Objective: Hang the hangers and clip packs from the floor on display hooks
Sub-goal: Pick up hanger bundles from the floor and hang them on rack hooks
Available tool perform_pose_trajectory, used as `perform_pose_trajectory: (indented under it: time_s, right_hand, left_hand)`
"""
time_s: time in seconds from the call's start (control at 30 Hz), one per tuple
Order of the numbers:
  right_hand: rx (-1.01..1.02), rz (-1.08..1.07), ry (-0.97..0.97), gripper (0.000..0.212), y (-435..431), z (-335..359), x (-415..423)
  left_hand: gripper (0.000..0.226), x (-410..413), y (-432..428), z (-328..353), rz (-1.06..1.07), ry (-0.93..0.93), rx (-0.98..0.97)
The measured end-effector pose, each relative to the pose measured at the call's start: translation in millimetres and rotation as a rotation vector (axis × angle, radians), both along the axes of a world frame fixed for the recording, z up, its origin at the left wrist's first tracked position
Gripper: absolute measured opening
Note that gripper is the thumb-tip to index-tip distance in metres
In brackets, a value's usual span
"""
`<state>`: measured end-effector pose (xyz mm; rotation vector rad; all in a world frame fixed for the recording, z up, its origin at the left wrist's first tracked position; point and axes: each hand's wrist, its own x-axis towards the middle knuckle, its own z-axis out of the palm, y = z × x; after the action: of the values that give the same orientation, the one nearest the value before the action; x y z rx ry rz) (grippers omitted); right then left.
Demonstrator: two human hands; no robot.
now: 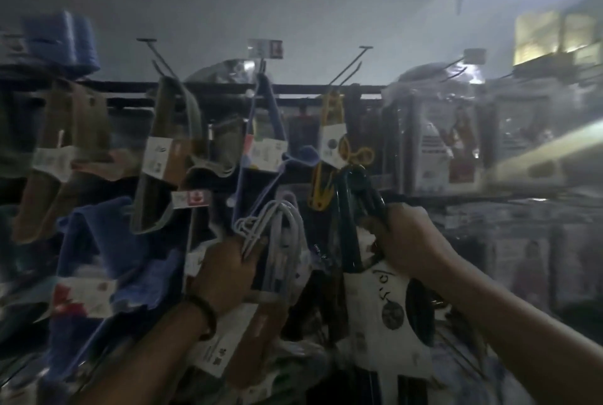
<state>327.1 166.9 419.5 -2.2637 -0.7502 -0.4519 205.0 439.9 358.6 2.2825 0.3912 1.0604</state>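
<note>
While the left hand (228, 269) grips white hangers (283, 220) and the right hand (409, 240) grips dark green hangers (354, 196), both likely need lifting onto a far hook (347, 66).

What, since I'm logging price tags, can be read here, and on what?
"50/" perhaps, handwritten and uncertain: white card of the dark green hanger pack held in the right hand.
Printed labels on the hung packs: too blurred.
Tags above the hooks: too blurred.
</note>
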Motion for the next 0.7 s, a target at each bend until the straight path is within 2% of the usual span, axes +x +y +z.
perform_pose_trajectory:
  time_s: [0.07, 0.1, 0.17, 0.23, 0.33, 0.43, 0.53, 0.63, 0.7]
  right_hand:
    - [-0.021, -0.082, -0.003, 0.034, -6.3, 16.5, 20.2]
    - [-0.052, -0.122, -0.014, 0.033, -7.0, 24.3, 31.2]
    - [-0.123, -0.179, -0.028, 0.026, -5.4, 41.5, 54.0]
    - [-0.191, -0.221, -0.039, 0.023, -1.0, 58.9, 73.9]
    - [-0.278, -0.258, -0.069, 0.022, 10.0, 84.2, 100.9]
    - [-0.346, -0.294, -0.073, 0.016, 24.5, 113.1, 132.5]
    - [-0.402, -0.300, -0.152, 0.021, 34.7, 143.5, 161.5]
    - [-0.416, -0.256, -0.243, 0.024, 43.7, 175.8, 181.9]
    - [-0.333, -0.246, -0.275, 0.020, 49.6, 199.0, 198.4]
  left_hand:
    - [0.016, 13.9, -0.4, 19.7, -0.176, 0.017, 0.049]
    - [0.016, 22.2, -0.3, 29.2, -0.234, 0.030, 0.101]
    - [0.029, 40.0, -2.2, 50.8, -0.279, 0.037, 0.177]
    - [0.032, 56.7, -9.7, 73.2, -0.394, 0.067, 0.139]
    - [0.016, 79.5, -22.9, 102.1, -0.520, 0.128, 0.142]
    - [0.018, 103.2, -32.8, 130.6, -0.626, 0.162, 0.143]
    - [0.036, 124.4, -36.0, 159.6, -0.611, 0.187, 0.342]
    - [0.082, 144.5, -33.4, 183.5, -0.537, 0.172, 0.474]
    - [0.098, 159.1, -33.3, 198.8, -0.496, 0.186, 0.475]
